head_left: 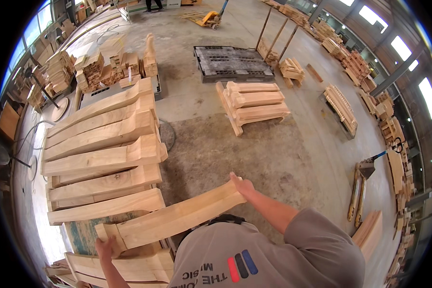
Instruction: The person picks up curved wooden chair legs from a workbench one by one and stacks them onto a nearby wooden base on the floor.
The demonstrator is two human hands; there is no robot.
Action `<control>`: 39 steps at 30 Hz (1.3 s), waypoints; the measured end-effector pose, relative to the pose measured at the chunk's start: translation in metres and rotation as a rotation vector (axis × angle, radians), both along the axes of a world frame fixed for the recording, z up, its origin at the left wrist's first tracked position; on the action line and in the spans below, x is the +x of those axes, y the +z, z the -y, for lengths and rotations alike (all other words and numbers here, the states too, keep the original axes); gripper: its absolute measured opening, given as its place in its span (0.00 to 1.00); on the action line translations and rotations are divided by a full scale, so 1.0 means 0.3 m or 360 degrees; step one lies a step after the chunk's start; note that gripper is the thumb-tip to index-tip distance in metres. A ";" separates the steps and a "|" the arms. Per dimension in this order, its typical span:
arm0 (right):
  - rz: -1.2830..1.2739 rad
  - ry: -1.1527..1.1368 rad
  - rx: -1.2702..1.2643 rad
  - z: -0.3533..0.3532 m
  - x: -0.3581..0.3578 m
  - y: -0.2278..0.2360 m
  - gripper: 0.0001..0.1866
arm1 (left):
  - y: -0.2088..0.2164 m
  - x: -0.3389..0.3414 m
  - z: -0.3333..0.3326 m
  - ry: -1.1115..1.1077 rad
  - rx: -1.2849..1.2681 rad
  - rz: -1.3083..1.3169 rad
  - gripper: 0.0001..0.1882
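Note:
A long, pale wooden furniture leg (177,220), slightly curved and with a thicker block at its left end, spans the space in front of my body. My left hand (105,247) is closed on the block end. At the other end my right hand (242,186) grips the narrower tip, thumb on top. Just beyond the held leg, a row of similar wooden legs (101,151) lies side by side on a stand to my left. Part of a worn green surface (84,235) shows between that row and the held piece. More wooden pieces (129,266) lie near my left forearm.
Stacked timber (98,69) stands at the far left. Ahead are a small stack of shaped legs (257,102) and a dark pallet (233,64) with upright poles. A pallet jack (359,187) stands at right, a yellow one (209,20) far off. Someone's dark legs (153,5) show at the top.

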State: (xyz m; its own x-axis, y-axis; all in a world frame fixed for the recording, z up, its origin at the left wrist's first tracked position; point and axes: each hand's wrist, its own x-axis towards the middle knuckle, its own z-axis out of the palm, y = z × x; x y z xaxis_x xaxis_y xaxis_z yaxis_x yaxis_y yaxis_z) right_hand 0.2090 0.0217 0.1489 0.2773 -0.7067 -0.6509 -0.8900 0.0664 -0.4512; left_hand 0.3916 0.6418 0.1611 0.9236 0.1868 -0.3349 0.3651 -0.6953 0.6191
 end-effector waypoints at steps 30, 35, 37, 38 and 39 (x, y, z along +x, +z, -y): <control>-0.0049 0.0030 -0.0159 -0.044 -0.018 -0.069 0.41 | -0.062 0.087 -0.120 0.0251 -0.0848 -0.0609 0.24; -0.0085 0.0031 -0.0076 -0.010 -0.001 -0.155 0.41 | -0.176 0.082 -0.211 0.0081 -0.0637 -0.0612 0.26; -0.0013 0.0083 -0.0035 -0.011 0.040 -0.157 0.41 | -0.259 0.052 -0.367 -0.0846 0.0207 -0.0546 0.31; 0.0003 0.0064 -0.0031 0.008 0.026 -0.144 0.41 | -0.295 0.072 -0.390 -0.1189 0.0418 -0.0484 0.33; 0.0011 0.0076 -0.0049 0.039 0.008 -0.129 0.41 | -0.314 0.079 -0.363 -0.0830 -0.0270 -0.0660 0.32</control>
State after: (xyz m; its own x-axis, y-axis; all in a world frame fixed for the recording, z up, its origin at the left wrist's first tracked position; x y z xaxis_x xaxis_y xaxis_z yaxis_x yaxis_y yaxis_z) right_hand 0.2115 0.0101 0.1103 0.3157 -0.7123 -0.6269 -0.8885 0.0100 -0.4588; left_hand 0.4154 0.7506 0.0670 0.6678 -0.3338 -0.6653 0.2393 -0.7501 0.6166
